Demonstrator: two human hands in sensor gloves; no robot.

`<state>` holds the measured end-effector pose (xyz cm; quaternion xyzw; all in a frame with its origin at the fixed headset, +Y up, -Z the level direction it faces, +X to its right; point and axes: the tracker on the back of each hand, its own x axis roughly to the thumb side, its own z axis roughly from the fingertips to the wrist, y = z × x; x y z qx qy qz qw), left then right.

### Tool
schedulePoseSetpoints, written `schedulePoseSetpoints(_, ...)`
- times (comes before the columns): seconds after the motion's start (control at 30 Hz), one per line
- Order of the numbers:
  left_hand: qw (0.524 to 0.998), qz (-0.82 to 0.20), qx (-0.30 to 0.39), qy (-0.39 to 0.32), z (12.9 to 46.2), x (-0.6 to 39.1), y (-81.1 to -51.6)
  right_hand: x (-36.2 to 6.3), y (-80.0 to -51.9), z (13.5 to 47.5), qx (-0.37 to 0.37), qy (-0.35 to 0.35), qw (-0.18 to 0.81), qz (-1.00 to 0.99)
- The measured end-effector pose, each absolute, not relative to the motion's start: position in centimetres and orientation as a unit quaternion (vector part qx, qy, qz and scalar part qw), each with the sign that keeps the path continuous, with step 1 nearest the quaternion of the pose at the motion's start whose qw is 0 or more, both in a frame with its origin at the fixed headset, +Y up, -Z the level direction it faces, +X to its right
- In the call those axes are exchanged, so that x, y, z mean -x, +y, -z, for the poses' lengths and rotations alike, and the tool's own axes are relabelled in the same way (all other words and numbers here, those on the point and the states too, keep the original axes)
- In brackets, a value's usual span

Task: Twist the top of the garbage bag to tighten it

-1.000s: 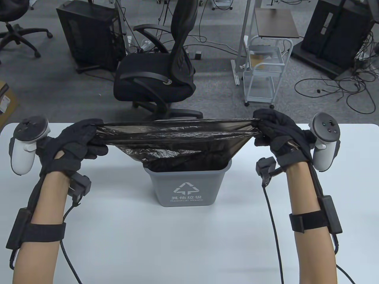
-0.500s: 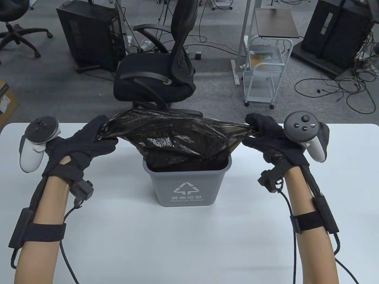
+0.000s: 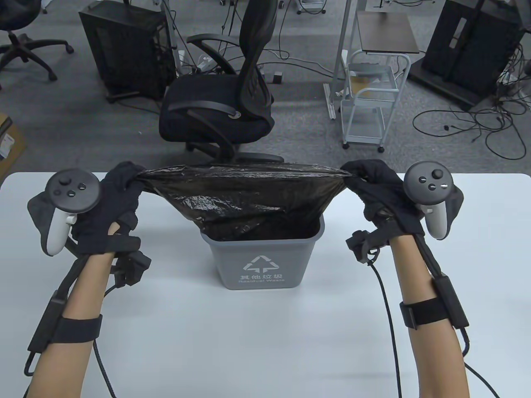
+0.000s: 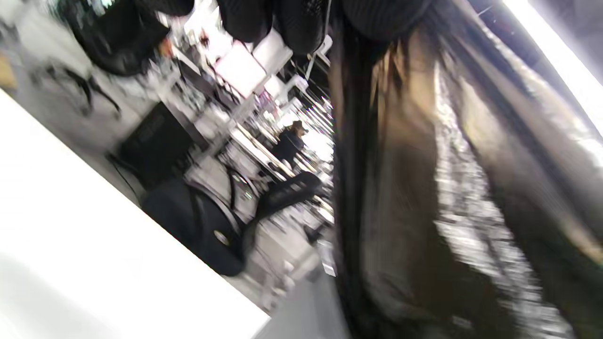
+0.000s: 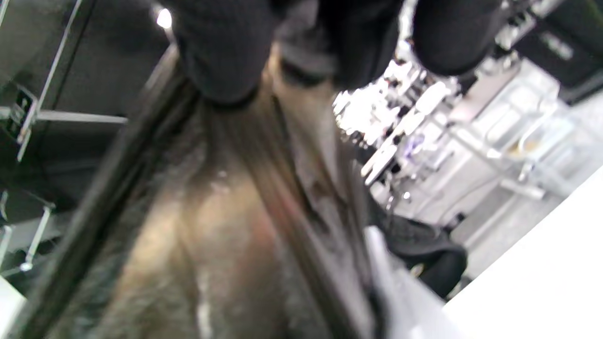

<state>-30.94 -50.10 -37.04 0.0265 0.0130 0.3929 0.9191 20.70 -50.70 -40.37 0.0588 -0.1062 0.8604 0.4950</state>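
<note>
The grey bin [image 3: 261, 257] stands mid-table, the black garbage bag [image 3: 244, 195] rising out of it. Farther back, left hand [image 3: 118, 199] and right hand [image 3: 375, 186] each grip a gathered top corner — pulled apart, taut, probably for twisting.

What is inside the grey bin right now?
The lower part of the black garbage bag sits inside the grey bin; its top is pulled up and stretched between the left hand and right hand. Whether the bag holds anything is hidden by the plastic.
</note>
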Motion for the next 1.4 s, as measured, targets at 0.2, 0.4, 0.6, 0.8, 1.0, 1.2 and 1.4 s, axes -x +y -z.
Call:
schedulePoseSetpoints(0.2,0.699,-0.700,0.080,-0.120,39.1,31.3,-53.4,-20.5,-50.9,40.8,-0.050,-0.063,0.594,-0.800)
schedulePoseSetpoints(0.4,0.702,-0.698,0.078,-0.116,39.8,30.6,-53.8,-19.6,-50.0,40.6,-0.046,-0.096,0.540,-0.835)
schedulePoseSetpoints(0.6,0.753,-0.625,0.089,-0.188,39.7,26.3,-50.9,-15.6,-46.4,40.0,-0.116,-0.121,0.431,-0.887)
schedulePoseSetpoints(0.8,0.843,-0.483,0.091,-0.217,39.1,19.2,-47.9,-9.6,-44.2,38.9,-0.183,-0.109,0.333,-0.919)
schedulePoseSetpoints(1.0,0.867,-0.434,0.120,-0.214,39.6,14.3,-47.5,-6.2,-43.3,37.5,-0.207,-0.150,0.301,-0.919)
schedulePoseSetpoints(1.2,0.886,-0.411,0.100,-0.188,39.5,13.1,-47.0,-6.4,-42.9,36.6,-0.209,-0.173,0.311,-0.911)
schedulePoseSetpoints(1.4,0.907,-0.393,0.050,-0.144,39.4,14.1,-45.6,-10.1,-44.5,36.5,-0.202,-0.170,0.410,-0.873)
